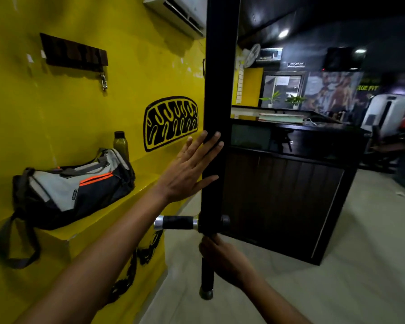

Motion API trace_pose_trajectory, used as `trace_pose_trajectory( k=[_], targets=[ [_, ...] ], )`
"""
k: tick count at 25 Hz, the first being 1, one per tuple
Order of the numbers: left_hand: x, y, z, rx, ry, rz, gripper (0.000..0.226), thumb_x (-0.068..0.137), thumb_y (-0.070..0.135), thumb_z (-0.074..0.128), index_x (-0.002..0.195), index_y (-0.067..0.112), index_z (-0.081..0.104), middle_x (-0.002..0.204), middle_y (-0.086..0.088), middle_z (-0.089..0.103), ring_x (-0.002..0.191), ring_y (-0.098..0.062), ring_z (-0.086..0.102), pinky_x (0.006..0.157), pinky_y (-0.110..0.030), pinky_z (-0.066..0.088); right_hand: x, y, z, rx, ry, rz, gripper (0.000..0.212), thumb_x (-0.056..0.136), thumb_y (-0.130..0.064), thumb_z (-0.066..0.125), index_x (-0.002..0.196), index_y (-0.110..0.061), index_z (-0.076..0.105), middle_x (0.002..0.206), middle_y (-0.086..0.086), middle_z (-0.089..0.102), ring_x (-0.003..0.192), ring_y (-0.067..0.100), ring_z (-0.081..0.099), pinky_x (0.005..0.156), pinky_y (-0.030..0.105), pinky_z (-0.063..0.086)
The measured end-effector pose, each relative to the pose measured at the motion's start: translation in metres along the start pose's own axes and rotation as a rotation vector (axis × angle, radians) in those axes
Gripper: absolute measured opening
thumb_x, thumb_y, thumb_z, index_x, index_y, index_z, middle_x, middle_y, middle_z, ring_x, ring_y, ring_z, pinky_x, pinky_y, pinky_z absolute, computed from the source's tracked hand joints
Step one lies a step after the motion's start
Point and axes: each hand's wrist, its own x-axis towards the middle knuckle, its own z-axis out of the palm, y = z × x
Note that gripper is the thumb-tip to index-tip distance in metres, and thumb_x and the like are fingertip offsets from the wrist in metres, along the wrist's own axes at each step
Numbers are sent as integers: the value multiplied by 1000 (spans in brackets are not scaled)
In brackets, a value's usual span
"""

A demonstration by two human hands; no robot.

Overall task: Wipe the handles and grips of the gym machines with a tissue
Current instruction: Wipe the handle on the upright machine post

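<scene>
Two hands are working on the black upright post [216, 90]: my left hand [189, 167] is pressing flat, fingers [211, 141] spread, while my right hand [222, 260] is curling around the lower grip [207, 274]; I cannot see any tissue

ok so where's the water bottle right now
In the head view the bottle stands on the left, upright on the yellow ledge against the wall, just behind the grey and black duffel bag and left of the black upright post.
</scene>
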Motion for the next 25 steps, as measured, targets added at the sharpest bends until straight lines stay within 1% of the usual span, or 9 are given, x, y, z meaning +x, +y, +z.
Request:
trace_pose_trajectory(
  k=[6, 10, 13, 16, 19, 21, 22, 23, 25],
  targets=[
    [1, 10, -6, 46, -44, -39, 74, 98, 41, 50, 152, 10, 9, 158, -10, 2, 146, -30, -5, 119, -52, 11, 6, 7, -5, -1, -48, 52, 35, 96, -36, 34, 124, -22, 47, 134, -5, 40, 109, 14, 52, 91, 27, 48],
    [0, 12, -13, 84, -67, -42, 75, 98, 44, 48, 151, 9, 9, 158, -10, 0, 146, -29, -6, 119, -53, 13, -1, 6, 9, -39, -71, -8, 68, 86, -63, 38, 135, -16, 47, 114, -20, 52, 120, 6, 46, 89, 3, 35],
    [1, 13, -16, 135, -96, -35, 76, 97, 48, 47, 151, 8, 10, 157, -12, 0, 146, -30, -6, 119, -53, 13, -1, 10, 2, 6, -3, -5, 29, 97, -25, 41, 121, -16, 56, 130, -2, 47, 119, 15, 47, 93, 20, 45],
    [0, 13, -15, 152, -99, -38, 80, 96, 51, 47, 151, 6, 11, 157, -12, 1, 145, -31, -6, 119, -52, 11, 3, -3, 5, 42, 3, 32, 25, 95, -24, 38, 109, -13, 56, 118, 3, 50, 105, 22, 55, 84, 30, 51],
    [0, 13, -15, 176, -116, -28, 84, 94, 57, 46, 151, 6, 13, 159, -15, 6, 145, -32, -4, 119, -52, 11, 0, -3, 17, 71, -70, -15, 53, 90, -53, 22, 117, -16, 49, 118, 1, 49, 98, 13, 58, 86, 30, 51],
    [1, 14, -16, 175, -133, -28, 85, 93, 59, 45, 151, 6, 13, 159, -17, 11, 146, -32, -3, 119, -52, 11, 1, 9, 13, 66, -20, 12, 88, 74, -81, 24, 131, -19, 47, 114, -19, 51, 90, -17, 48, 89, 4, 39],
    [1, 15, -16, 174, -138, -28, 85, 93, 59, 45, 151, 6, 14, 159, -18, 11, 146, -33, -3, 119, -52, 11, 3, 13, 10, 75, -31, 92, 96, 64, -80, 24, 135, -18, 46, 103, -27, 49, 81, -24, 43, 80, -7, 33],
    [1, 16, -14, 172, -140, -31, 86, 93, 59, 46, 151, 5, 14, 159, -17, 10, 146, -33, -2, 119, -52, 11, 3, 12, 6, 67, -29, 119, 91, 65, -75, 28, 133, -17, 48, 93, -29, 46, 76, -25, 42, 71, -8, 32],
    [0, 16, -12, 160, -138, -33, 87, 93, 59, 47, 151, 5, 13, 158, -16, 4, 146, -34, -3, 120, -52, 10, -2, 2, 13, 35, -68, 190, 44, 88, -57, 47, 118, -25, 56, 90, -24, 49, 85, -15, 48, 72, -2, 37]
  ],
)
